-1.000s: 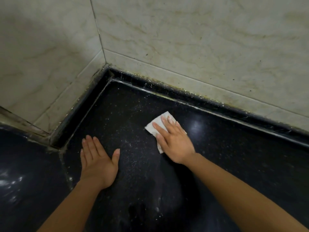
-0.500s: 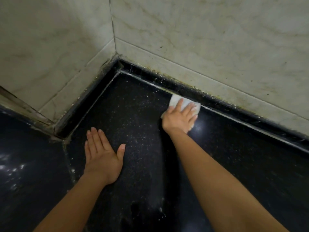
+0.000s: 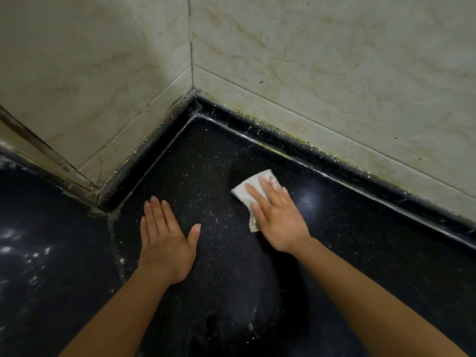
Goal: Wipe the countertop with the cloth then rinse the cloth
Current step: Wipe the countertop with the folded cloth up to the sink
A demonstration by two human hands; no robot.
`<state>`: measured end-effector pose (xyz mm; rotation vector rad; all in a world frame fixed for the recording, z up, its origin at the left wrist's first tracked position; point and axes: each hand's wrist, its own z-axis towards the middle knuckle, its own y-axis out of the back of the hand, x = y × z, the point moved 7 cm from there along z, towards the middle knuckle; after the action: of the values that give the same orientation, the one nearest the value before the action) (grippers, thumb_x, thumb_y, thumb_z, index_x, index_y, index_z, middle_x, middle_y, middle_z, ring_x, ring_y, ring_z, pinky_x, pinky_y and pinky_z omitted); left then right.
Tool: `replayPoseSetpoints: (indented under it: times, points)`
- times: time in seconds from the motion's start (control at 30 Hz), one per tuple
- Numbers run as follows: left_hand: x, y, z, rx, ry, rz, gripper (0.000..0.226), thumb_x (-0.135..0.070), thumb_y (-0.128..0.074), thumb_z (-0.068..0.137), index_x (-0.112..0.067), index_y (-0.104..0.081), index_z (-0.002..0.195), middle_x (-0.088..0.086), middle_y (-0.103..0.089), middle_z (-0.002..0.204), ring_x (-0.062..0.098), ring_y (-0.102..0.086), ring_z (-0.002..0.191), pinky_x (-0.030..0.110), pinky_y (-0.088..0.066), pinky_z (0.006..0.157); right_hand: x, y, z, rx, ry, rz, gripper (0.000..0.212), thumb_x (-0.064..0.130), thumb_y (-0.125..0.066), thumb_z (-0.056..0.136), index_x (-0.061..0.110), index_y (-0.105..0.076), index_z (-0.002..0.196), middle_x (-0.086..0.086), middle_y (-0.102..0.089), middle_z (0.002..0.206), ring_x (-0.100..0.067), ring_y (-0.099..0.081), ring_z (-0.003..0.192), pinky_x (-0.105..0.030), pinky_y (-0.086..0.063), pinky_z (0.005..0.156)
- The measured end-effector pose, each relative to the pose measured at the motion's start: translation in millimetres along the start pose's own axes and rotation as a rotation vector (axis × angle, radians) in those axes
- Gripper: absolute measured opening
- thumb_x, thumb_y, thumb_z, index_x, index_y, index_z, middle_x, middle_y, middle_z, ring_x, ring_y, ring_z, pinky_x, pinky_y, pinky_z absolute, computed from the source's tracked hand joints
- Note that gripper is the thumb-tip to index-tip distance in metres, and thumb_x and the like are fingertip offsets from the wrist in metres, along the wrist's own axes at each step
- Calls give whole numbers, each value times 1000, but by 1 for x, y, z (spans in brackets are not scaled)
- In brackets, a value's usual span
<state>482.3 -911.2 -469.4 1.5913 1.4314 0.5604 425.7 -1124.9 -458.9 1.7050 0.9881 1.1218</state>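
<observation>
A small white folded cloth lies flat on the black speckled countertop, a little in front of the raised back edge. My right hand presses on the cloth with straight, spread fingers and covers most of it. My left hand rests flat on the countertop to the left, fingers straight, holding nothing. Wet streaks and white specks show on the dark surface near both hands.
Beige marble-patterned wall tiles meet in a corner behind the counter. A raised black rim with grimy sealant runs along the walls. A seam divides this slab from another dark slab on the left.
My right hand has pulled the cloth back from the rear rim toward me. My left hand has stayed flat in the same place.
</observation>
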Motion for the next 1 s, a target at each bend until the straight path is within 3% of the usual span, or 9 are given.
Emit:
replayPoseSetpoints:
  times: [0.13, 0.33, 0.43, 0.6, 0.67, 0.73, 0.83, 0.93, 1.0]
  points:
    - [1, 1, 0, -32, 3, 0, 83, -58, -5, 93, 1, 28, 142, 19, 37, 148, 28, 33, 138, 37, 21, 110, -19, 7, 30, -93, -328, 43, 52, 41, -13, 103, 31, -6, 153, -2, 7, 161, -20, 14, 147, -34, 13, 117]
    - [2, 0, 1, -70, 13, 10, 83, -58, -5, 93, 1, 29, 140, 19, 37, 148, 28, 34, 137, 37, 22, 108, 35, 0, 102, -65, -340, 69, 53, 40, -11, 103, 28, 2, 153, -8, 13, 160, -26, 17, 146, -41, 13, 117]
    - [2, 0, 2, -65, 18, 23, 82, -57, -5, 94, 1, 30, 140, 20, 37, 147, 29, 34, 137, 38, 22, 108, 69, -4, 113, -32, -185, 51, 52, 40, -12, 103, 30, -2, 154, -7, 10, 161, -25, 16, 146, -39, 13, 116]
    - [2, 0, 1, -66, 7, 14, 79, -57, -6, 94, -2, 36, 131, 19, 37, 148, 29, 33, 138, 38, 22, 108, 100, -15, 68, 74, 338, -23, 49, 42, -20, 103, 37, -14, 151, -2, 2, 161, -19, 11, 147, -32, 13, 116]
    - [3, 1, 1, -75, 4, 1, 79, -57, -6, 94, -3, 36, 132, 18, 37, 148, 28, 33, 138, 38, 22, 109, 86, -14, 54, 110, 455, -59, 48, 46, -20, 102, 39, -19, 150, 1, -4, 161, -16, 6, 148, -30, 11, 116]
    - [3, 2, 0, -87, -4, -16, 80, -57, -7, 94, -2, 34, 135, 17, 36, 149, 27, 34, 138, 38, 22, 109, 56, -4, 62, 69, 353, -108, 48, 44, -19, 102, 38, -17, 150, -1, -5, 161, -17, 5, 148, -31, 12, 114]
    - [5, 0, 1, -85, -6, -35, 80, -62, 1, 90, -3, 37, 132, 16, 41, 146, 25, 38, 135, 38, 23, 108, 26, 9, 92, 3, 28, -107, 50, 41, -15, 104, 33, -9, 152, -4, 4, 161, -21, 11, 147, -33, 13, 115]
    - [6, -2, 4, -82, 3, -35, 86, -64, 21, 72, -4, 40, 130, 12, 52, 133, 23, 45, 127, 38, 26, 106, 52, 6, 123, 12, 20, -135, 52, 41, -11, 104, 29, -2, 153, -5, 10, 161, -23, 14, 147, -34, 13, 116]
    - [7, -4, 4, -67, 12, -32, 84, -66, 15, 80, -4, 40, 131, 12, 52, 133, 23, 44, 128, 38, 25, 107, 73, 3, 142, 23, 50, -126, 53, 42, -10, 103, 29, 0, 153, -6, 11, 160, -23, 15, 146, -35, 13, 116]
